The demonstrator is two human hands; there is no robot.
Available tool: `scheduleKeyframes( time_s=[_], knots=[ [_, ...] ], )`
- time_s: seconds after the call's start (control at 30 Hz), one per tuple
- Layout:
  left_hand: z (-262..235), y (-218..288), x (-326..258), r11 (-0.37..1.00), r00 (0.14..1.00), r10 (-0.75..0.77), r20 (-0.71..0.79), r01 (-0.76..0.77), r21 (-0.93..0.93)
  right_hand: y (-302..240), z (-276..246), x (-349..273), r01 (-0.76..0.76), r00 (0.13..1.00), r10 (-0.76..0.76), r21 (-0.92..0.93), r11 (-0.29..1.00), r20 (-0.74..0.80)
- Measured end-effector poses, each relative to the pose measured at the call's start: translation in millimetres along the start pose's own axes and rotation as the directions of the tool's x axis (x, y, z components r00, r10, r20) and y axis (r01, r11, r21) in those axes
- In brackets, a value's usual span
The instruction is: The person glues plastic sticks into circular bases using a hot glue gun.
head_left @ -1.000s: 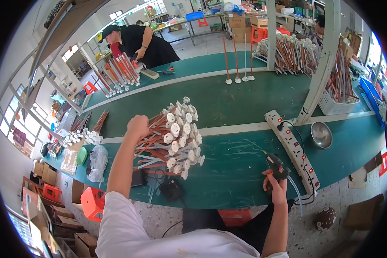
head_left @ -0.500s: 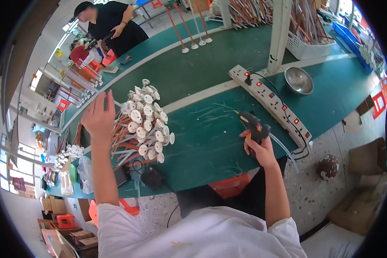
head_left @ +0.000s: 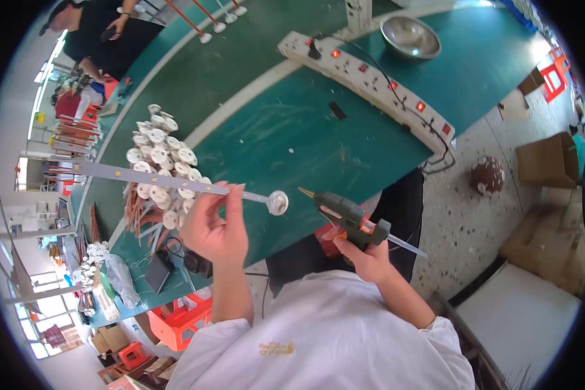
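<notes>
My left hand (head_left: pixel 218 227) pinches a long, flat grey strip (head_left: pixel 133 175) dotted with small yellowish squares. The strip runs out to the left, and a round whitish disc (head_left: pixel 277 203) sits on its right end. My right hand (head_left: pixel 364 253) is wrapped round the grip of a dark green hot glue gun (head_left: pixel 344 214), with a clear glue stick (head_left: pixel 406 245) poking out of its back. The gun's nozzle points at the disc, a small gap apart. Behind the strip lies a bundle of brown and grey sticks with white disc ends (head_left: pixel 159 149).
A white power strip (head_left: pixel 370 81) with lit red switches lies across the green table (head_left: pixel 260 130). Beyond it stands a metal bowl (head_left: pixel 411 37). A black adapter (head_left: pixel 198 263) lies near the front edge. Another person (head_left: pixel 101 39) is at the far left.
My left hand has come from beside the bundle toward the middle, bringing the strip with its disc. The glue gun has moved left and nearer to me. The view has shifted too.
</notes>
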State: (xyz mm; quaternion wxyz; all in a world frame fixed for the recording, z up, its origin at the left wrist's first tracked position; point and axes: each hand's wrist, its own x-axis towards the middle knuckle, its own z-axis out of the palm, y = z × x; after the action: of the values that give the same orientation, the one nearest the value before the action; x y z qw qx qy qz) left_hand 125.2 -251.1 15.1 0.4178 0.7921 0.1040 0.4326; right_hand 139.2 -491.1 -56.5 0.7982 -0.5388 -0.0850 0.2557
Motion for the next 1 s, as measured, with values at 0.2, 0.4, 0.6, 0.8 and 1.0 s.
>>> scheduleKeyframes(
  time_s=[0.2, 0.4, 0.6, 0.8, 1.0],
  knots=[
    [15.7, 2.0, -18.5, 0.999, 0.973, -0.045, 0.224, 0.039, 0.031, 13.0, 0.4, -2.4, 0.157, 0.987, -0.147, -0.434, 0.887, 0.057],
    [12.3, 2.1, -21.8, 0.984, 0.962, -0.141, 0.235, 0.11, 0.141, 20.7, 11.2, 2.8, 0.285, 0.95, -0.301, -0.607, 0.742, 0.078],
    [12.2, 7.5, -16.5, 0.958, 0.943, -0.01, 0.333, -0.087, 0.274, 20.8, 16.3, 9.8, 0.309, 0.942, -0.319, -0.651, 0.693, 0.108],
    [23.7, 9.7, -14.0, 0.948, 0.94, 0.049, 0.337, -0.15, 0.281, 27.8, 17.4, 12.0, 0.308, 0.933, -0.354, -0.66, 0.685, 0.069],
    [20.2, 5.9, -13.7, 0.956, 0.947, -0.011, 0.322, -0.084, 0.28, 25.7, 19.5, 13.1, 0.327, 0.917, -0.392, -0.711, 0.623, 0.079]
  ],
)
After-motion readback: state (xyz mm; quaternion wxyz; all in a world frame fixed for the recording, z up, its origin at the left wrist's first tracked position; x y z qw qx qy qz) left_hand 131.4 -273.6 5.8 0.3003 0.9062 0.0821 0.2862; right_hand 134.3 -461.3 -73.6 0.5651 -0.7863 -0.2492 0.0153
